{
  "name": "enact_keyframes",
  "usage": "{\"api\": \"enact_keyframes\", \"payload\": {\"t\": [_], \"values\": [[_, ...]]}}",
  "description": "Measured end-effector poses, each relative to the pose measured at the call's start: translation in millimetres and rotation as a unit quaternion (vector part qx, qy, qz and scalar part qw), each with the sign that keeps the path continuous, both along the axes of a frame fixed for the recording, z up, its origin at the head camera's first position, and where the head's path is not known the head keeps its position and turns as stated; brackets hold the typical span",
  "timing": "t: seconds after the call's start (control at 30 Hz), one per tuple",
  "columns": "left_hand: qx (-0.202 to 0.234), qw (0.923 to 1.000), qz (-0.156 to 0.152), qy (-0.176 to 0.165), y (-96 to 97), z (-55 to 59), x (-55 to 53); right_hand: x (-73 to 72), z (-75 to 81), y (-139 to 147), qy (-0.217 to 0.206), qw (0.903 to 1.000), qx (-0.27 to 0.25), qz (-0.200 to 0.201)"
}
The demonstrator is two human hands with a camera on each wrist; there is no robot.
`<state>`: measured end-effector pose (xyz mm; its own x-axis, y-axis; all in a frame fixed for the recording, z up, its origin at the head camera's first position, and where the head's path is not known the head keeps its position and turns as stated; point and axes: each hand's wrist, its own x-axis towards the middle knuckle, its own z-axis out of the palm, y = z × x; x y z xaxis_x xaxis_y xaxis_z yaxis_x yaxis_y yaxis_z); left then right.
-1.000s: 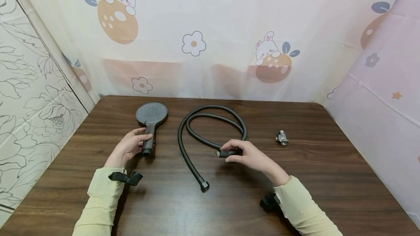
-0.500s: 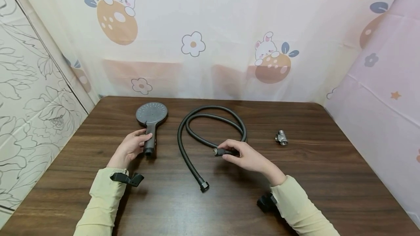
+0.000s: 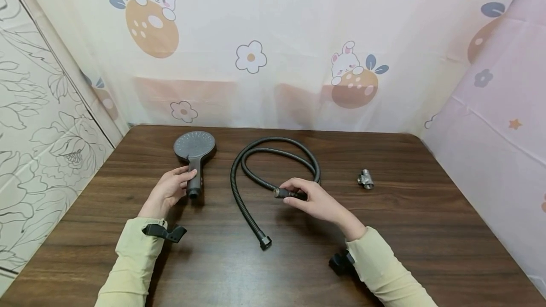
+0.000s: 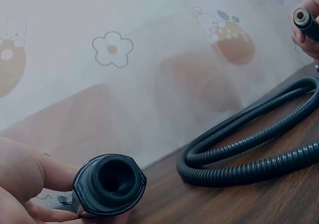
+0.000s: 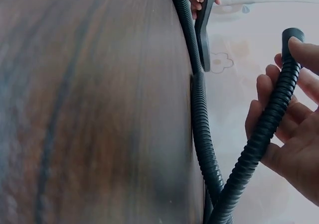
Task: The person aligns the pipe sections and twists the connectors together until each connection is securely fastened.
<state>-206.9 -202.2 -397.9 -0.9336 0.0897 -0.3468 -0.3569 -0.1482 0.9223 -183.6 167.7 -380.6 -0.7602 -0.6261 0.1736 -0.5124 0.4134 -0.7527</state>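
Shower head (image 3: pixel 195 159) is at ten o'clock on our bench (image 3: pixel 264 278), and the fingers of our left hand (image 3: pixel 167 192) pinch its handle (image 3: pixel 194 187). Our right hand (image 3: pixel 314 203) pinches one end of the hose (image 3: pixel 233 174). We should likely keep the handle still and point the hose straight at its hole (image 4: pixel 110 179). We count one shower head, one hose, two hands, and one metal joint (image 3: pixel 365 180) at two o'clock.
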Motion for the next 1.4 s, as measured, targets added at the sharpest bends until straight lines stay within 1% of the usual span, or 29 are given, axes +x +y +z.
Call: {"api": "enact_keyframes", "payload": {"t": [0.1,0.2,0.37,0.4,0.47,0.6,0.63,0.67,0.87,1.1,1.23,1.4], "values": [[0.0,1.0,0.006,0.0,1.0,3.6,-0.5,0.2,0.6,-1.9,0.003,0.9999,0.001,-0.01],[0.008,0.9999,0.007,-0.001,2.7,7.2,-1.1,0.2,-0.2,-4.3,-0.003,0.9998,-0.005,-0.018],[0.039,0.9991,0.013,-0.002,6.3,13.7,-0.2,-1.0,-2.0,-8.9,-0.004,0.9997,-0.014,-0.017],[0.048,0.9987,0.015,-0.003,6.5,14.6,-0.1,1.1,2.2,-10.6,-0.004,0.9997,-0.015,-0.017],[0.056,0.9982,0.018,-0.005,7.3,16.2,-0.2,1.8,3.4,-12.3,-0.004,0.9997,-0.019,-0.018],[0.065,0.9976,0.021,-0.01,8.6,18.2,-0.9,1.5,3.2,-13.6,-0.004,0.9996,-0.019,-0.021],[0.065,0.9976,0.022,-0.011,9.2,18.8,-0.9,-0.7,-0.7,-12.9,-0.004,0.9996,-0.019,-0.023],[0.068,0.9974,0.022,-0.011,9.7,19.3,-1.1,-1.0,-1.1,-12.8,-0.006,0.9995,-0.019,-0.024],[0.085,0.9958,0.029,-0.017,12.7,24.8,-2.7,-1.5,2.4,-17.3,-0.017,0.9988,-0.005,-0.045],[0.129,0.9888,0.06,-0.044,16.2,30.5,-7.5,-6.0,2.2,-21.2,-0.007,0.9981,0.002,-0.061],[0.151,0.9847,0.072,-0.051,19.0,33.1,-9.7,-7.4,1.0,-21.7,0.001,0.9981,-0.005,-0.062],[0.161,0.9818,0.084,-0.055,20.6,35.0,-11.7,-8.6,-0.5,-22.8,0.035,0.9969,-0.008,-0.07]]}}
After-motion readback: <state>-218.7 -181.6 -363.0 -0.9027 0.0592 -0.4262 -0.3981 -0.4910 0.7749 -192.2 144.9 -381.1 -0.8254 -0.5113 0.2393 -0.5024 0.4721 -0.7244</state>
